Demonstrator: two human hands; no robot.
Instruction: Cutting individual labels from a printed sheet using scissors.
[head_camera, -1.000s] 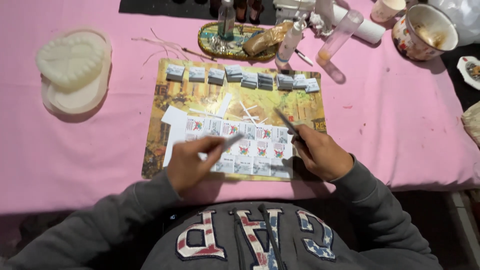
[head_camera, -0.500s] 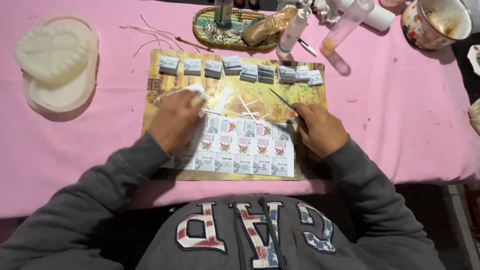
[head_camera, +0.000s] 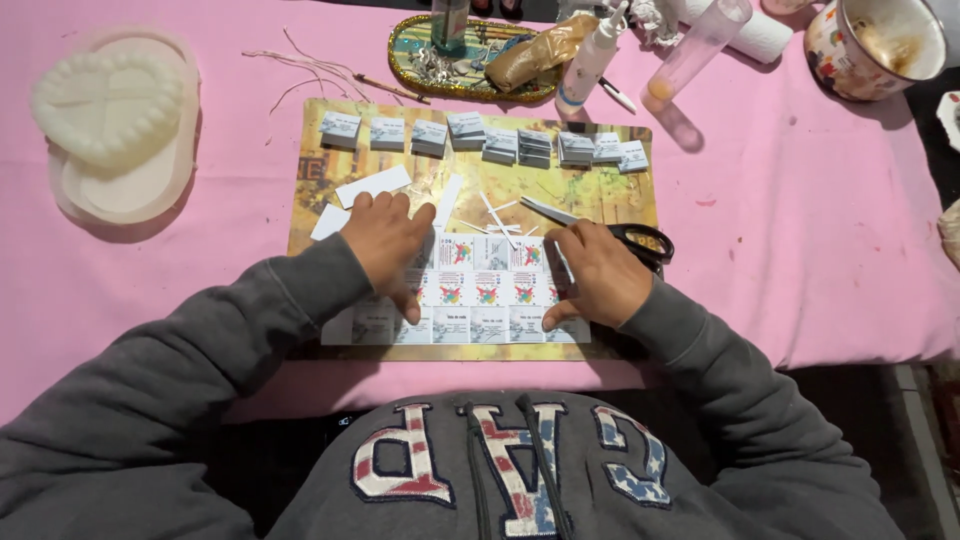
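Note:
My left hand (head_camera: 385, 245) lies flat with fingers spread on a sheet of small printed cards (head_camera: 470, 300), holding nothing. My right hand (head_camera: 595, 275) rests on the sheet's right edge with black-handled scissors (head_camera: 645, 243) in its grip. The blades point up and left past the fingers. The sheet lies on a yellow-brown mat (head_camera: 620, 190). A row of small card stacks (head_camera: 480, 140) runs along the mat's far edge. Cut white paper strips (head_camera: 375, 185) lie between the row and my hands.
A white heart-shaped mould (head_camera: 110, 110) sits at far left on the pink cloth (head_camera: 800, 250). Beyond the mat are an oval gold-rimmed tray (head_camera: 410, 65), a white squeeze bottle (head_camera: 590, 60), a clear tube (head_camera: 700, 45), a patterned cup (head_camera: 875, 45) and loose threads (head_camera: 300, 65).
My left hand went from the mat's near left with a white strip, up to the far left, and now presses flat on the card sheet. My right hand with the scissors lowered onto the sheet.

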